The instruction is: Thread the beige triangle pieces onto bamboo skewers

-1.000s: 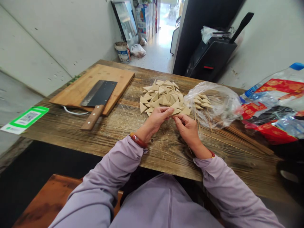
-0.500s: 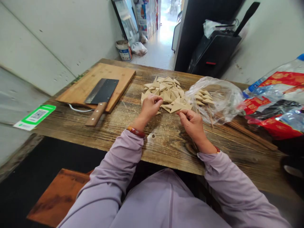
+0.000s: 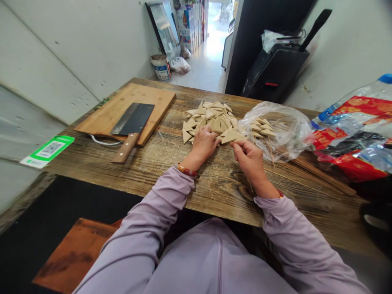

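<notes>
A pile of flat tan triangle pieces (image 3: 211,116) lies on the wooden table (image 3: 214,183). My left hand (image 3: 203,143) rests on the near edge of the pile, its fingers curled and pinching one triangle. My right hand (image 3: 249,159) is closed on a thin bamboo skewer (image 3: 251,188). A few triangle pieces (image 3: 231,136) sit threaded at the skewer's far end. The two hands are close together, a little apart.
A clear plastic bag (image 3: 284,130) holding skewered triangles lies right of the pile, with loose bamboo skewers (image 3: 318,175) beside it. A cutting board (image 3: 122,106) with a cleaver (image 3: 131,122) is at the left. Red packets and a plastic bottle (image 3: 352,130) crowd the right edge.
My left hand went from the skewer out to the far left of the pile, then came back to its near edge beside my right hand. The right hand has stayed on the skewer.
</notes>
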The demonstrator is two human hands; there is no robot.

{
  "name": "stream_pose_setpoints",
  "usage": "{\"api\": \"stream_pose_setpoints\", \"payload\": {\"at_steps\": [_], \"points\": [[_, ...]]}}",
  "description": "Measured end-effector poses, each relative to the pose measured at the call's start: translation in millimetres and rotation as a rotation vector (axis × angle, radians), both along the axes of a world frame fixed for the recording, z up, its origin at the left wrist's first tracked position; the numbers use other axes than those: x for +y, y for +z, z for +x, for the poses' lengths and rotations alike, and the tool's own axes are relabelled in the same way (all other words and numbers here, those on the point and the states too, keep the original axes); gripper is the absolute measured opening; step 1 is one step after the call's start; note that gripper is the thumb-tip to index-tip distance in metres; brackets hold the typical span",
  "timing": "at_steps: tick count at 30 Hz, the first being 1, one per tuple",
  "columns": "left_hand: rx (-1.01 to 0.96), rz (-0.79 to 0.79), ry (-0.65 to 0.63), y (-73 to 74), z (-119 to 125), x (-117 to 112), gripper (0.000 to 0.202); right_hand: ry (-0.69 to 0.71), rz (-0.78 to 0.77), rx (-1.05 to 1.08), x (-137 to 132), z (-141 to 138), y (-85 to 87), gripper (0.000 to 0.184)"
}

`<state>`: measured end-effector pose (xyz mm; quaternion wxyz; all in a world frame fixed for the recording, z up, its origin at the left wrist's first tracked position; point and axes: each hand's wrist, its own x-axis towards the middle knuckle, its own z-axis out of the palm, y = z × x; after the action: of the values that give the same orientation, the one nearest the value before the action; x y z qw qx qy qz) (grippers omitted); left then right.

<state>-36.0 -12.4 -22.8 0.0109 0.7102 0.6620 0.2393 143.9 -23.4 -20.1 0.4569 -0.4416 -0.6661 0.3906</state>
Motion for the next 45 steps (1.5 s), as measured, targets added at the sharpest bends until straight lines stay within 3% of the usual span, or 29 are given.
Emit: {"api": "stream_pose_setpoints", "payload": {"at_steps": [6,12,14,20,25,29,42,45], "points": [[-0.13,0.044,-0.049,-6.2,2.7,4.8,0.01,0.012,0.004,0.015,1.2,0.2,-2.3,0.026],[-0.282,-0.025,-0.111,-8.0,4.4,5.3,0.016,0.004,-0.009,0.004,0.6,0.9,-1.4,0.025],[-0.455,-0.057,-0.106,-7.0,3.5,4.9,0.019,0.001,-0.011,0.012,1.0,1.1,-0.9,0.025],[-1.227,-0.138,-0.151,4.2,-5.4,-1.6,0.015,-0.023,0.005,0.001,-0.7,1.2,2.4,0.027],[-1.537,-0.136,-0.057,13.3,-11.7,-7.1,0.03,0.002,0.003,-0.017,-4.9,0.4,2.0,0.028],[-1.642,-0.146,-0.01,17.3,-15.8,-8.2,0.034,0.028,0.014,-0.021,-6.5,-0.8,0.1,0.026],[-1.832,-0.165,0.089,31.4,-19.6,-11.8,0.005,0.143,0.03,-0.089,-17.8,-5.5,2.1,0.025],[-1.827,-0.193,0.107,30.3,-20.5,-11.9,0.007,0.162,0.037,-0.114,-19.2,-5.8,2.4,0.025]]}}
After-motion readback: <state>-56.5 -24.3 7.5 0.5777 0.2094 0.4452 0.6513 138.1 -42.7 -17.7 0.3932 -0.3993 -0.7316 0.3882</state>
